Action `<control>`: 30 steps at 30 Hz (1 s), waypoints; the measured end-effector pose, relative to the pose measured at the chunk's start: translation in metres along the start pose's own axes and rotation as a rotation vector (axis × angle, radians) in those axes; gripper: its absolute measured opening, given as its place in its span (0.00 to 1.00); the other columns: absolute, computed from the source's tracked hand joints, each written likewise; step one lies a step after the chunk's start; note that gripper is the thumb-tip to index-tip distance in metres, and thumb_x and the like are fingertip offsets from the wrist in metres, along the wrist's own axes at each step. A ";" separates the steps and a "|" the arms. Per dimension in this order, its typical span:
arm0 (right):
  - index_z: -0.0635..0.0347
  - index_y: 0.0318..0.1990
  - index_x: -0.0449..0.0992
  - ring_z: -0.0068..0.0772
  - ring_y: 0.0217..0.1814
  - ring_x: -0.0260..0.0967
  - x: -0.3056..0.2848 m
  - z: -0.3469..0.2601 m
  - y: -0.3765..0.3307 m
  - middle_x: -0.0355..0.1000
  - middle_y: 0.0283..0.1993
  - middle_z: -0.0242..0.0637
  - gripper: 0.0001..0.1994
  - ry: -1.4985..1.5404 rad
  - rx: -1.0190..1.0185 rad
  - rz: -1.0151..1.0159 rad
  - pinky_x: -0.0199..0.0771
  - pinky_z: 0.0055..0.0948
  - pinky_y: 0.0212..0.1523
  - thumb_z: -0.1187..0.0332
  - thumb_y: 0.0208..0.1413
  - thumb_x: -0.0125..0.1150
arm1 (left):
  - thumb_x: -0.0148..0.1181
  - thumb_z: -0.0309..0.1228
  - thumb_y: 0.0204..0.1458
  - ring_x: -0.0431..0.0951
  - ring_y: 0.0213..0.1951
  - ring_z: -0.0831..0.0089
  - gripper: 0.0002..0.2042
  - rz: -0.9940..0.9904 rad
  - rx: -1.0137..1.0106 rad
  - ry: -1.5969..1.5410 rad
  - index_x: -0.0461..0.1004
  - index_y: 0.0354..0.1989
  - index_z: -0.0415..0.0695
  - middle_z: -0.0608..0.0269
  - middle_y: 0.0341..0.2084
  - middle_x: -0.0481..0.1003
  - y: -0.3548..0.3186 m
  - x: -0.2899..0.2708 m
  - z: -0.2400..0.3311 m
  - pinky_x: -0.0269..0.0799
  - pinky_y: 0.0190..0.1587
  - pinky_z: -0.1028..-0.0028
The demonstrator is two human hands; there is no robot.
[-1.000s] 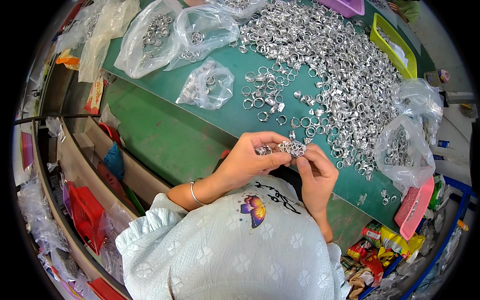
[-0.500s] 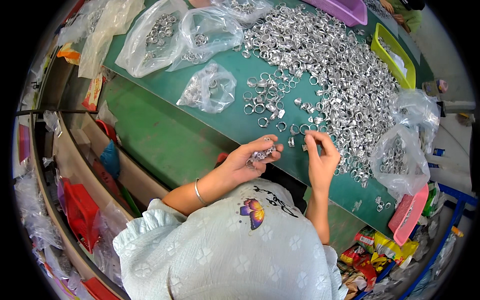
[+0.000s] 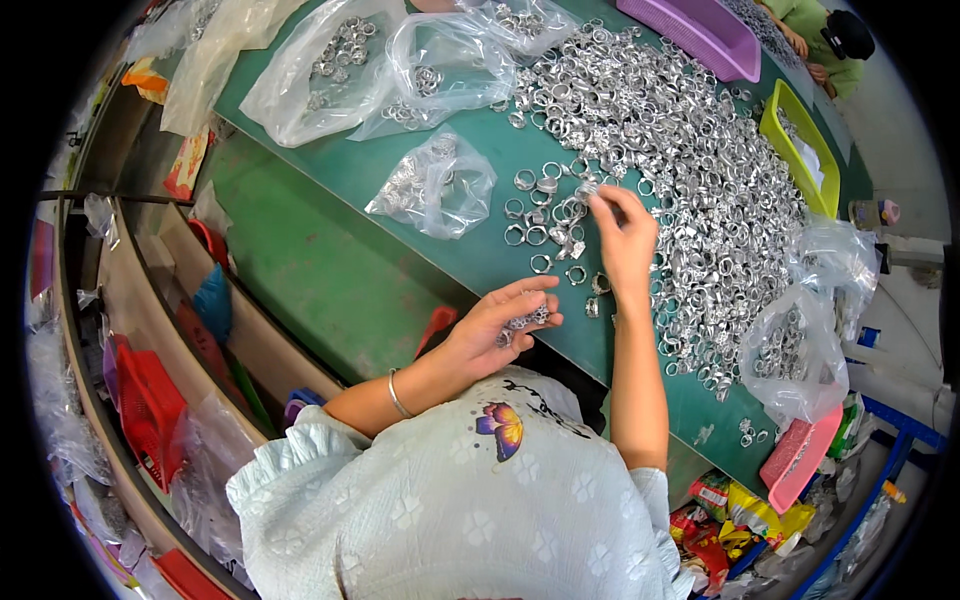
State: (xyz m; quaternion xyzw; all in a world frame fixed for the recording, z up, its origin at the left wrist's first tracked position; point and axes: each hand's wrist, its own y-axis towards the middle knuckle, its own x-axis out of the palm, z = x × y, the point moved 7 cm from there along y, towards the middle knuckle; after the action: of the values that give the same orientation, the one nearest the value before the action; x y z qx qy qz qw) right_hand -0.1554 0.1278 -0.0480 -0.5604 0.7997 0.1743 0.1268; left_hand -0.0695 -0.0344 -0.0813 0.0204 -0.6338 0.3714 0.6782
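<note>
My left hand (image 3: 478, 335) is half curled, palm up, around several silver rings (image 3: 528, 316) just off the table's near edge. Over a small cluster of rings (image 3: 540, 212), my right hand (image 3: 628, 240) pinches a silver ring (image 3: 587, 189) between thumb and fingertips. Right of and beyond that cluster spreads a large heap of silver rings (image 3: 700, 195). A clear plastic bag (image 3: 462, 200) with rings in it lies left of the cluster.
On the green table (image 3: 345, 180) are more clear bags (image 3: 285, 95), a purple basket (image 3: 735, 52) and a yellow-green basket (image 3: 805, 165). A pink basket (image 3: 790, 470) sits at the right edge. Red baskets (image 3: 150, 410) stand lower left. Another person (image 3: 825, 50) works far right.
My right hand has moved forward and slightly left, from the table's near edge to the small ring cluster. My left hand stays nearly in place with its rings. The view has shifted slightly.
</note>
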 end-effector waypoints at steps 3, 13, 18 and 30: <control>0.71 0.40 0.73 0.25 0.35 0.69 -0.012 0.010 -0.026 0.73 0.35 0.36 0.09 0.526 0.342 0.017 0.67 0.20 0.37 0.74 0.54 0.56 | 0.56 0.29 0.52 0.74 0.45 0.71 0.13 0.017 0.057 0.030 0.69 0.46 0.41 0.63 0.36 0.73 0.005 -0.004 0.005 0.74 0.26 0.86; 0.66 0.35 0.75 0.34 0.42 0.66 -0.015 -0.051 -0.081 0.71 0.42 0.38 0.10 -0.092 -0.187 -0.214 0.65 0.30 0.45 0.78 0.42 0.62 | 0.50 0.32 0.57 0.72 0.46 0.68 0.15 -0.050 0.052 -0.129 0.65 0.51 0.39 0.59 0.43 0.70 0.025 0.018 0.003 0.73 0.45 0.70; 0.64 0.34 0.76 0.41 0.42 0.66 -0.059 -0.032 -0.091 0.72 0.37 0.41 0.07 0.046 -0.016 0.103 0.63 0.33 0.45 0.76 0.45 0.60 | 0.52 0.28 0.54 0.72 0.43 0.67 0.12 -0.048 -0.013 -0.131 0.65 0.46 0.39 0.57 0.41 0.69 0.035 0.009 -0.010 0.76 0.36 0.75; 0.60 0.33 0.73 0.37 0.47 0.64 -0.063 -0.005 -0.064 0.69 0.38 0.36 0.09 -0.587 -0.237 0.106 0.52 0.40 0.53 0.75 0.42 0.62 | 0.54 0.23 0.51 0.73 0.35 0.73 0.12 -0.075 -0.078 0.010 0.68 0.45 0.42 0.58 0.41 0.72 0.029 0.015 -0.020 0.66 0.24 0.83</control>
State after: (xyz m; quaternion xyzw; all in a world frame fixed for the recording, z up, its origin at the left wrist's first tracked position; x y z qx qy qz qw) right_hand -0.0738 0.1595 -0.0276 -0.4546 0.7311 0.4270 0.2767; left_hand -0.0697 0.0039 -0.0850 0.0157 -0.6431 0.3206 0.6953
